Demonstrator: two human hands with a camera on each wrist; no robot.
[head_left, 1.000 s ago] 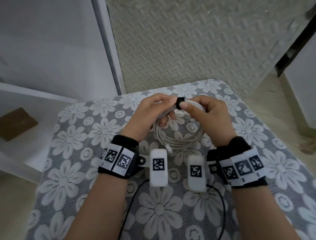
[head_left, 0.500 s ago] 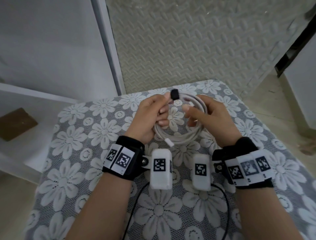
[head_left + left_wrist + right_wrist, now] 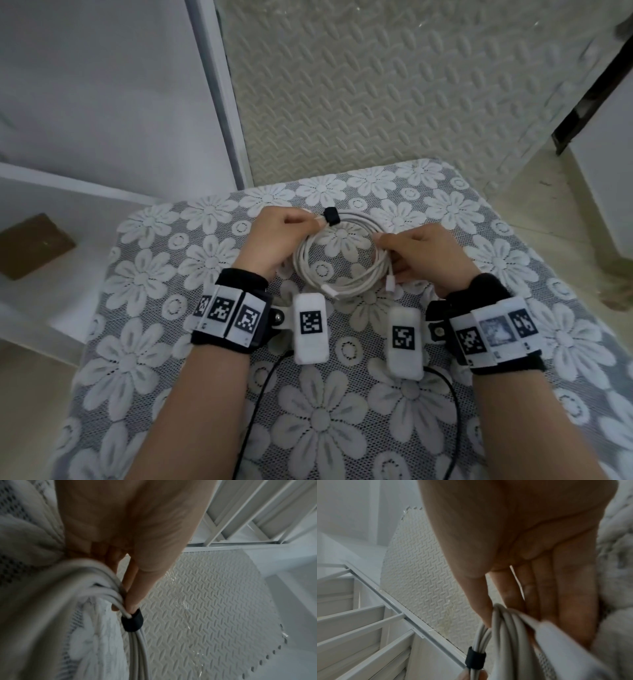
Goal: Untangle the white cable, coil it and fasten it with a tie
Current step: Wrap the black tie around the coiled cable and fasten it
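The white cable (image 3: 342,270) lies in a round coil of several loops on the flowered cloth, between my two hands. A black tie (image 3: 331,216) is wrapped round the strands at the far side of the coil; it also shows as a black tie (image 3: 132,620) and a black tie (image 3: 475,659) in the wrist views. My left hand (image 3: 274,240) pinches the strands just left of the tie. My right hand (image 3: 428,257) pinches the right side of the coil (image 3: 501,626). Two white plugs (image 3: 389,283) stick out at the near side.
The table (image 3: 154,342) is covered with a grey lace cloth with white flowers. Beyond its far edge lies a textured foam floor mat (image 3: 376,85). A white panel and shelf with a brown block (image 3: 34,245) stand at the left. Black wrist-camera leads (image 3: 260,394) trail toward me.
The coil has come down from the air onto the cloth. My right hand left the tie and moved to the coil's right side; my left hand stays by the tie.
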